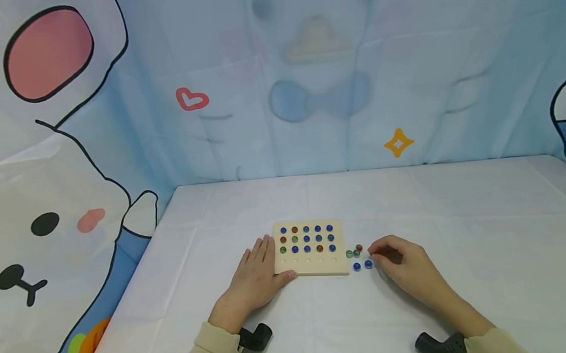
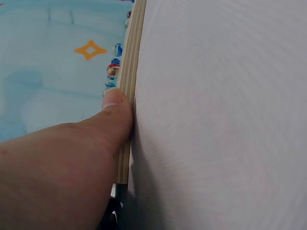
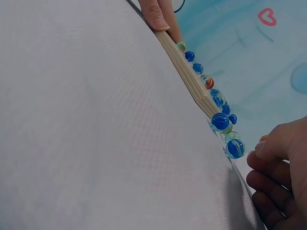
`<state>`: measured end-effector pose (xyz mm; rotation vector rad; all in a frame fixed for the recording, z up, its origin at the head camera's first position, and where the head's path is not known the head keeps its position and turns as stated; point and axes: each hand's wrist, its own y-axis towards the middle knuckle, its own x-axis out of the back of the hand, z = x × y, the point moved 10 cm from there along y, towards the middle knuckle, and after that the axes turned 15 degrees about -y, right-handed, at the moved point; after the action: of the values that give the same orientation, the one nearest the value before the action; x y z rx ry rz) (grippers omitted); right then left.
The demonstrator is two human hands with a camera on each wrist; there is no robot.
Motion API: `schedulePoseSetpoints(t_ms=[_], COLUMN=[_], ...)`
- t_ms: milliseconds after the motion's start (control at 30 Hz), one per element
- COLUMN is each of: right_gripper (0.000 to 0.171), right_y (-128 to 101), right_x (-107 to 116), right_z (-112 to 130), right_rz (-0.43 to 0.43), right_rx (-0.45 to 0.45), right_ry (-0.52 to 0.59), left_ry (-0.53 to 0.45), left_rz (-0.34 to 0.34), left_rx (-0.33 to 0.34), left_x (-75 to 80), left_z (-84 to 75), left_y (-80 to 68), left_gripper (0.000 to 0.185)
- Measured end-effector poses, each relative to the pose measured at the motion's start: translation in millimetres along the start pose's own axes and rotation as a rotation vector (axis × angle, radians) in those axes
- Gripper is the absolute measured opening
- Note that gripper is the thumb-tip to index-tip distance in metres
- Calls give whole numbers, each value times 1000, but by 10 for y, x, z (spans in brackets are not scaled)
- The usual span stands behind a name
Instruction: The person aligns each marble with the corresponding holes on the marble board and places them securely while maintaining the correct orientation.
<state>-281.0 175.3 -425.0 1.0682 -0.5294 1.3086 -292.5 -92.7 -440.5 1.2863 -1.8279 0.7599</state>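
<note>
White table [image 1: 474,225]: hand [image 1: 406,267] (right) nears marbles [image 1: 359,257].

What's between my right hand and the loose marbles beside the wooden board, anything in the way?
Nothing visible. The right hand lies on the table just right of the loose marbles, with only bare cloth between. The wooden board lies on their far side, steadied by the left hand.

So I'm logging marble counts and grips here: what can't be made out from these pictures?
- Right hand: curled fingers hide whether it pinches a marble, in head and right wrist views.
- Wooden board: its top is edge-on in both wrist views, and the holes in its near row are too small in the head view.
- Loose marbles: they overlap, so the count is unsure.
- Left hand: only the thumb shows in its wrist view.
</note>
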Motion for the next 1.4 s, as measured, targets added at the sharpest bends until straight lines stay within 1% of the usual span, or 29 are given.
schedulePoseSetpoints(t_ms=[167, 400, 633, 800, 1100, 1400], right_gripper=[18, 22, 25, 25, 24, 23], right_y=[4, 9, 7, 8, 10, 46], right_x=[-30, -68, -113, -115, -108, -50], right_z=[36, 76, 91, 108, 87, 142], right_rz=[39, 80, 82, 78, 79, 74], right_rx=[20, 74, 104, 119, 85, 82], right_ry=[33, 63, 34, 36, 15, 6], left_ry=[6, 3, 9, 9, 7, 6], left_rz=[-4, -3, -4, -4, 2, -1], left_rx=[0, 7, 9, 7, 5, 1], left_x=[13, 16, 19, 23, 12, 9], left_z=[3, 16, 25, 24, 18, -1], left_y=[-4, -5, -3, -4, 1, -3], left_gripper=[90, 91, 91, 91, 90, 89])
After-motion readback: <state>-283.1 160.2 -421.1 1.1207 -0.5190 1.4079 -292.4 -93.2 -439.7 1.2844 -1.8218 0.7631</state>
